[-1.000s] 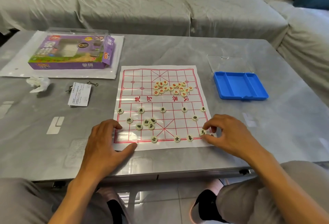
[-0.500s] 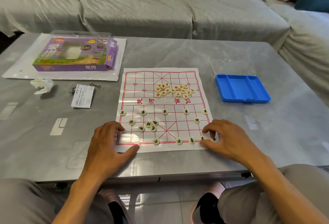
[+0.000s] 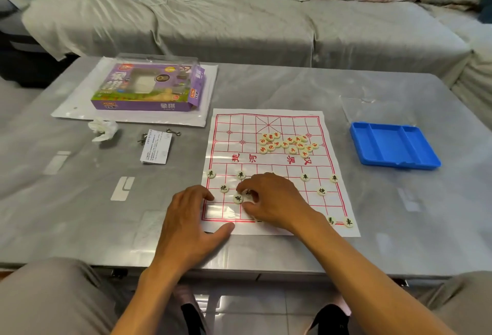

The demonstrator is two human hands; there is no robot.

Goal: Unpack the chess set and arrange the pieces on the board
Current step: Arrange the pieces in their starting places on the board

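two containers sit on the grey table (image 3: pixel 292 89): a blue tray (image 3: pixel 394 145) to the right of the board, its long compartments showing nothing inside, and a purple chess box (image 3: pixel 149 87) at the far left, lying flat on a white sheet (image 3: pixel 80 111) with one end flap open toward the board. what the box holds cannot be made out through its window.

the paper board (image 3: pixel 269 172) lies flat, its long axis running away from the person, the river lettering across the middle. a heap of red-marked pieces (image 3: pixel 288 143) is bunched on the far half, right of centre. black-marked pieces stand on the near half – a row along the pawn line, one cannon (image 3: pixel 322 191) on the right, another on the left, and two pieces at the near right corner, one on the corner point (image 3: pixel 349 222).

the right hand (image 3: pixel 274 201) reaches across to the left part of the near half, fingers curled down round a loose piece (image 3: pixel 249 192) – whether it is actually pinched cannot be told. another loose piece (image 3: pixel 238 198) lies just beside its fingertips. the left hand (image 3: pixel 189 217) rests on the board's near left corner, fingers relaxed and spread, holding nothing.

left of the board lie a folded leaflet (image 3: pixel 155 149), a crumpled white wrapper (image 3: pixel 102 129) and small metal hooks. a grey-covered sofa (image 3: pixel 239 23) runs behind the table.
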